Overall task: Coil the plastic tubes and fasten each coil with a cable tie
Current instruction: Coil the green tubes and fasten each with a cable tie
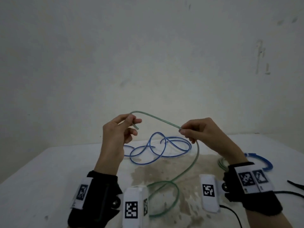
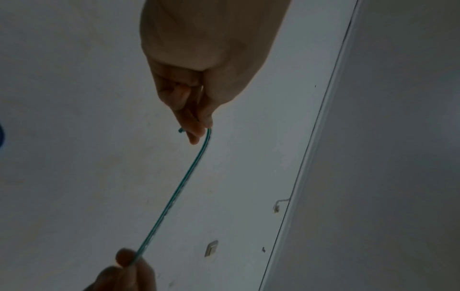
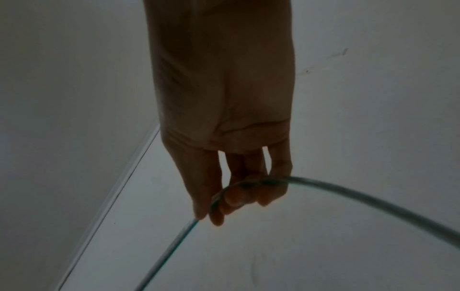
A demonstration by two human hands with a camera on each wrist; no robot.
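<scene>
Green tube (image 1: 190, 167): light, springy, likely slick; its free end is pinched in the left hand (image 1: 115, 137), a further stretch is pinched in the right hand (image 1: 205, 135) at 3 o'clock from it, and the slack trails to a loop on the table (image 1: 49, 170) at 6 o'clock. Best held near the end, feeding turns inward. Only the head view shows the loose blue tube (image 1: 158, 148) at 12 o'clock; wrist views show only the finger grips.

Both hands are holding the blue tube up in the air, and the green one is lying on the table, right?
Not quite. The head view shows the left hand and right hand holding up the green tube. The blue tube is the one lying on the table.
</scene>
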